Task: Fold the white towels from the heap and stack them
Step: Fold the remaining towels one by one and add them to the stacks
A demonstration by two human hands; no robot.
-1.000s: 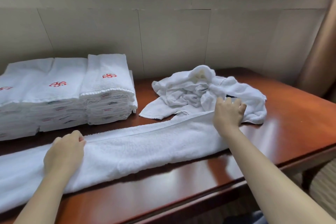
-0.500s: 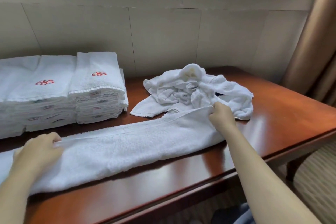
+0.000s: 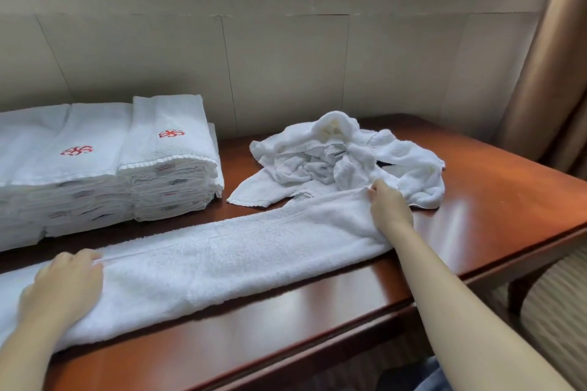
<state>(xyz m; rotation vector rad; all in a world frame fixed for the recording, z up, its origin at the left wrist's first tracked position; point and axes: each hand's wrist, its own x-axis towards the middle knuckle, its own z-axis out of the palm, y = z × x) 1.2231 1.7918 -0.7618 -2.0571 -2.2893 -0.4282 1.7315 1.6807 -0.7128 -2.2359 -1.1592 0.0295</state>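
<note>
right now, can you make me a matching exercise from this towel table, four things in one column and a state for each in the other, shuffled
Things
1. heap
2. stacks
3. long towel
4. right hand

States
a. folded, red logos on top
b. grips the long towel's right end
c. crumpled and loose
d. laid flat in a strip

Pairs: 1-c, 2-a, 3-d, 4-b
</note>
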